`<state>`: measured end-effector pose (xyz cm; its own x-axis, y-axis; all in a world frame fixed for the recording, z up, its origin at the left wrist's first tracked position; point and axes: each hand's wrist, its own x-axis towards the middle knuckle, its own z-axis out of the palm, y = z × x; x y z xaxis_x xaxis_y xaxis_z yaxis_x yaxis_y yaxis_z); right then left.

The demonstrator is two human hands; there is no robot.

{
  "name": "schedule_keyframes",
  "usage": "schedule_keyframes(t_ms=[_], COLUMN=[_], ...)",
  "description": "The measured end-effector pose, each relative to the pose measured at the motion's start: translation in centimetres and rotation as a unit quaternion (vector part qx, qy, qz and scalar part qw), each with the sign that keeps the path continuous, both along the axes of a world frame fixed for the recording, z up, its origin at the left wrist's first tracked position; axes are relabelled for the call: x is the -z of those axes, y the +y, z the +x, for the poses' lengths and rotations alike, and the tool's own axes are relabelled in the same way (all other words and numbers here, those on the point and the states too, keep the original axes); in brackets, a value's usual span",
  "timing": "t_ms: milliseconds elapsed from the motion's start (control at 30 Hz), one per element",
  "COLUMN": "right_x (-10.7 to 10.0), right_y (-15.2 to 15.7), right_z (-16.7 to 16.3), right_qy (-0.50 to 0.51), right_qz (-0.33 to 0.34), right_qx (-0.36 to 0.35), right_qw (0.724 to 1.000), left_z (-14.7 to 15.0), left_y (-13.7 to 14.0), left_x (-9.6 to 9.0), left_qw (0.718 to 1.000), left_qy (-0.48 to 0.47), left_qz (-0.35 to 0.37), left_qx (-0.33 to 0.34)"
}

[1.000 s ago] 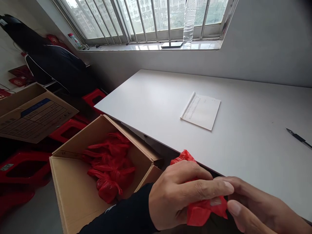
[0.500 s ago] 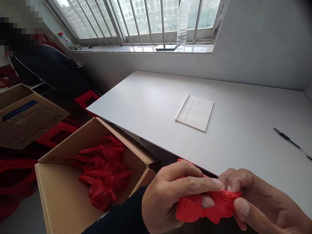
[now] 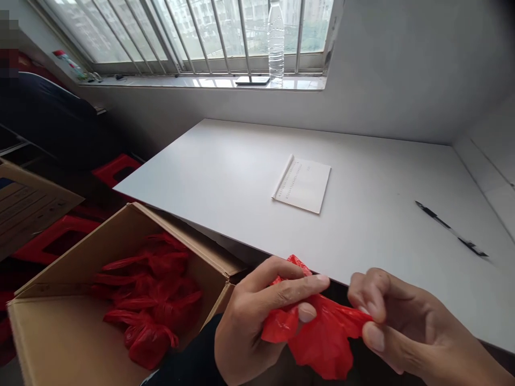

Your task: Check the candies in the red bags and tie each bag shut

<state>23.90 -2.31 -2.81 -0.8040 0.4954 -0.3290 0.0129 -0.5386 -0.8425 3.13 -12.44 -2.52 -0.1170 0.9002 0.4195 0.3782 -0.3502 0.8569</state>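
Note:
A red plastic bag [image 3: 324, 338] is stretched between my two hands, in front of the table's near edge. My left hand [image 3: 257, 316] is closed around its bunched part, with the thumb and fingers pressing on the film. With thumb and forefinger, my right hand [image 3: 398, 321] pinches a pulled-out corner of the bag. To the left of my left forearm stands an open cardboard box [image 3: 60, 332]. Several knotted red plastic bags [image 3: 148, 300] lie inside it; what they contain cannot be made out.
On the white table [image 3: 225, 177] lie a notepad [image 3: 303, 185] and a black pen [image 3: 450, 228]. A clear bottle [image 3: 276, 48] stands on the windowsill. Red stools [image 3: 60, 236], another cardboard box [image 3: 32, 209] and a person in dark clothing [image 3: 52, 118] are at the left.
My right hand has drawn a corner of the bag away from my left hand, so the film is spread wider. The view has swung to the right.

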Motion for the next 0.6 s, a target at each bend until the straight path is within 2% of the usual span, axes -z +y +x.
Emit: schedule_keyframes(t_ms=[133, 267, 400, 500, 600], right_x=[0.2, 0.1, 0.2, 0.5, 0.6], right_y=[0.7, 1.0, 0.6, 0.2, -0.1], right_z=[-0.3, -0.9, -1.3, -1.5, -1.8], right_qy=[-0.003, -0.040, -0.071, -0.093, -0.116], right_qz=[0.058, 0.150, 0.250, 0.289, 0.312], right_qx=[-0.026, 0.011, 0.057, 0.095, 0.091], right_qw=[0.998, 0.988, 0.964, 0.948, 0.939], left_z=[-0.4, -0.7, -0.9, -0.9, -0.9], left_y=[0.3, 0.7, 1.0, 1.0, 1.0], left_x=[0.1, 0.2, 0.4, 0.4, 0.4], left_qw=[0.998, 0.997, 0.996, 0.995, 0.994], left_qy=[0.031, 0.047, 0.051, 0.054, 0.058], left_qz=[-0.034, -0.034, -0.040, -0.048, -0.055], left_qx=[-0.031, -0.042, -0.054, -0.063, -0.073])
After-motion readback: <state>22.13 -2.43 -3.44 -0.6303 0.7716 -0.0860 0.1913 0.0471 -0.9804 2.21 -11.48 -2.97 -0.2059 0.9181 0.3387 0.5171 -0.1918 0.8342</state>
